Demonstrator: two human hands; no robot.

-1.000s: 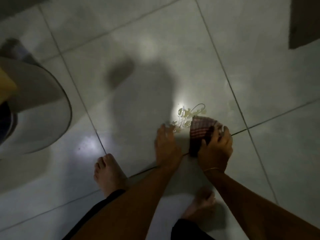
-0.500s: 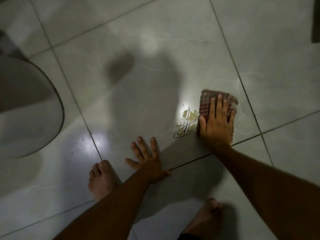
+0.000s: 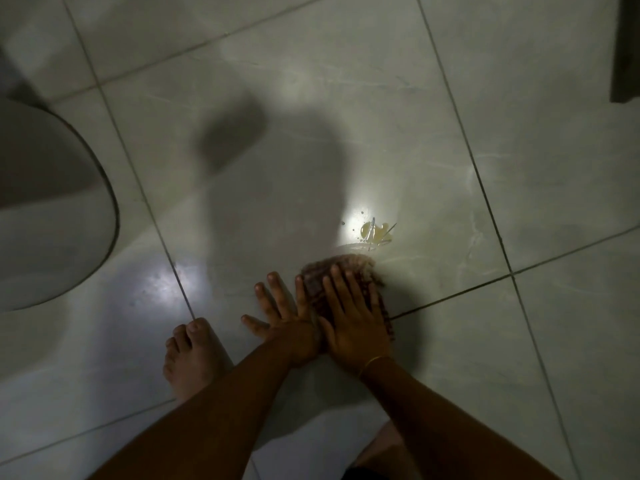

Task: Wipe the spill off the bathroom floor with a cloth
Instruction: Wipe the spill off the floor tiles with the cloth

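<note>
Head view, looking straight down at a dim tiled floor (image 3: 346, 116). Right hand (image 3: 353, 327) lies flat on the checked cloth (image 3: 346, 271), fingers (image 3: 337, 285) spread apart and pressing it to the tile, not curled round it. The cloth is blurred at its far edge, which sits just beside the spill (image 3: 375, 233), a small yellowish puddle with thin streaks, lit by a bright patch of light. Left hand (image 3: 284, 317) rests palm down on the bare floor, fingers splayed, its edge touching the right hand and the cloth's near side. A thin gold bangle (image 3: 372, 362) circles the right wrist. A bare foot (image 3: 190, 358) stands to the left of the arms. A pale rounded fixture (image 3: 52, 216) fills the left edge; I cannot tell what it is.
</note>
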